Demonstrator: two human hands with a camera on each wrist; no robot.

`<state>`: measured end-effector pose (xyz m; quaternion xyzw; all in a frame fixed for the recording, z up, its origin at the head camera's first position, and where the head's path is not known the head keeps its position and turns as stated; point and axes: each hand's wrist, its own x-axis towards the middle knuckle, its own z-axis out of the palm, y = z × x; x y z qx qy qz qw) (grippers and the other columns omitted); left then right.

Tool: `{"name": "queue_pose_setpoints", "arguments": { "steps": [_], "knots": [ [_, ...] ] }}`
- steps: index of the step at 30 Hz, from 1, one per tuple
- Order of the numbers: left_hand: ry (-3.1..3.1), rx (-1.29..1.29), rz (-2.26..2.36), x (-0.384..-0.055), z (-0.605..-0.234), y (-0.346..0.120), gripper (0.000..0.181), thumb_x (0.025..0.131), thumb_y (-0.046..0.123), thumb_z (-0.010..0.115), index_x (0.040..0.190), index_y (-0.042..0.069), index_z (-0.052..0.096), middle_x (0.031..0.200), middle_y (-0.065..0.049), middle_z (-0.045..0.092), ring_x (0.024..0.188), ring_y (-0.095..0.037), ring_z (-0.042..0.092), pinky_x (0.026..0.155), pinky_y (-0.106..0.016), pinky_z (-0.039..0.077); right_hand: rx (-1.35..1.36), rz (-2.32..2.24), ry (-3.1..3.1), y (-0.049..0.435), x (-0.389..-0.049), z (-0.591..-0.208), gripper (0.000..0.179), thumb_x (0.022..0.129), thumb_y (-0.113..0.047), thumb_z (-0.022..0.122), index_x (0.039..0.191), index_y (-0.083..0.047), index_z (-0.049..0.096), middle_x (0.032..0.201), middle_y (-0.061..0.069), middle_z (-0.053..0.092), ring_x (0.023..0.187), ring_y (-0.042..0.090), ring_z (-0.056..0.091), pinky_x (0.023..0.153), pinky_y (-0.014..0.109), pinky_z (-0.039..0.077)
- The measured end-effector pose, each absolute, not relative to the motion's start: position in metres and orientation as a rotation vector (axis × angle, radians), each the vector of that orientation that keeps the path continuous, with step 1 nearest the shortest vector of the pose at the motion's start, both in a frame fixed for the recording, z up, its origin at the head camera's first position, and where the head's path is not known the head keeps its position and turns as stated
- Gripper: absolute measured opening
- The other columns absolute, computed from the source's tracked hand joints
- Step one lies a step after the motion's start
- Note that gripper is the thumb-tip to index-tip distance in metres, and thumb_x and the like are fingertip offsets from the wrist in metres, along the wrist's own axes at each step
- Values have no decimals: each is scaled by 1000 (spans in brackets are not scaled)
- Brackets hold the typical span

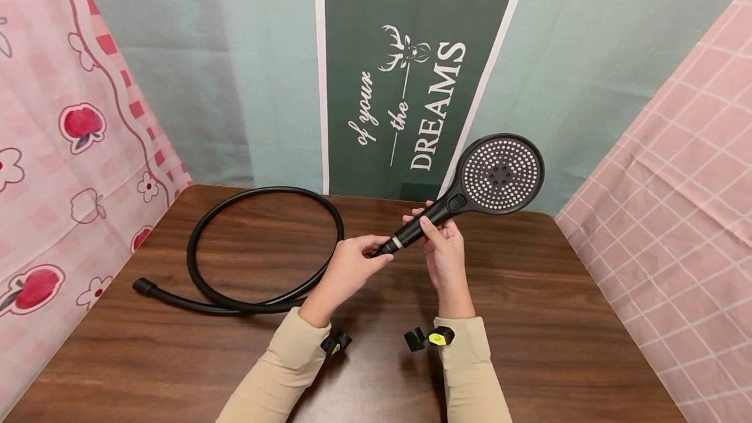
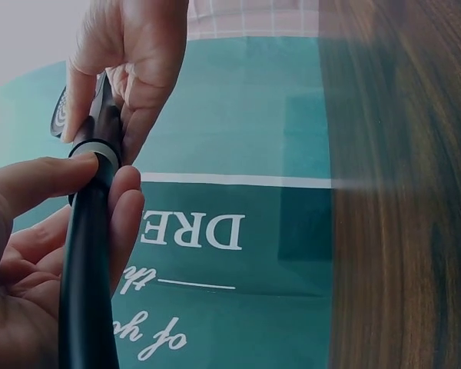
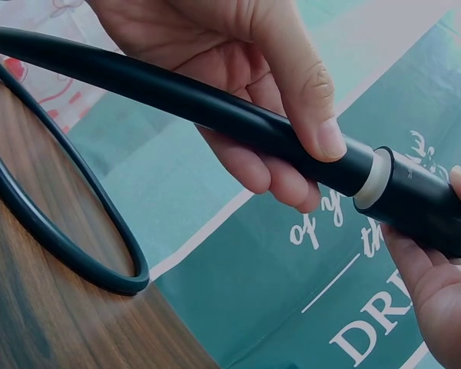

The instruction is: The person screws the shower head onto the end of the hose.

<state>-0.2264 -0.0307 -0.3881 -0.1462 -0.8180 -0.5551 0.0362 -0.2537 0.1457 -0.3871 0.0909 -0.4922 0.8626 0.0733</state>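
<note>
A black shower head [image 1: 502,173] with a round face of pale nozzles is raised over the table, tilted up to the right. My right hand [image 1: 444,250] grips its handle [image 3: 434,201], thumb on the front. The left hand [image 1: 354,266] pinches the end of a black shower hose [image 3: 192,96] between thumb and fingers. This hose end meets the bottom of the handle, in line with it. A white ring [image 3: 376,175] shows between the two in the right wrist view. From the left hand, the hose curves down to the table.
A large loop of the hose lies on the brown wooden table [image 1: 529,318], its free end fitting [image 1: 144,287] at the left. Behind the table hangs a green cloth [image 1: 376,12] with white lettering. Pink patterned cloths [image 1: 681,201] flank both sides.
</note>
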Motion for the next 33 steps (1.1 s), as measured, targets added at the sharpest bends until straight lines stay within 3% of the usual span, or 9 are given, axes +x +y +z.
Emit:
{"name": "queue_pose_setpoints", "arguments": {
  "steps": [12, 27, 33],
  "knots": [
    [-2516, -459, -1647, -224, -386, -27, 29, 89, 11, 74, 117, 7, 73, 101, -11, 75, 92, -23, 71, 80, -38, 57, 267, 2588, -1458, 146, -255, -388, 31, 101, -1, 52, 131, -4, 46, 103, 1, 70, 94, 13, 74, 89, 27, 56],
    [-2429, -431, -1721, -224, -390, -27, 24, 91, 15, 73, 114, 9, 75, 101, -9, 76, 88, -17, 71, 72, -29, 57, 254, 2596, -1443, 145, -254, -388, 27, 101, 0, 51, 127, -7, 49, 102, 3, 70, 93, 14, 74, 89, 26, 56],
    [-2417, -421, -1721, -223, -389, -26, 24, 91, 14, 73, 114, 8, 75, 104, -10, 76, 90, -19, 72, 73, -30, 58, 263, 2582, -1460, 145, -255, -389, 35, 101, 0, 51, 135, 1, 42, 101, -1, 71, 93, 13, 74, 88, 26, 56]
  ]
}}
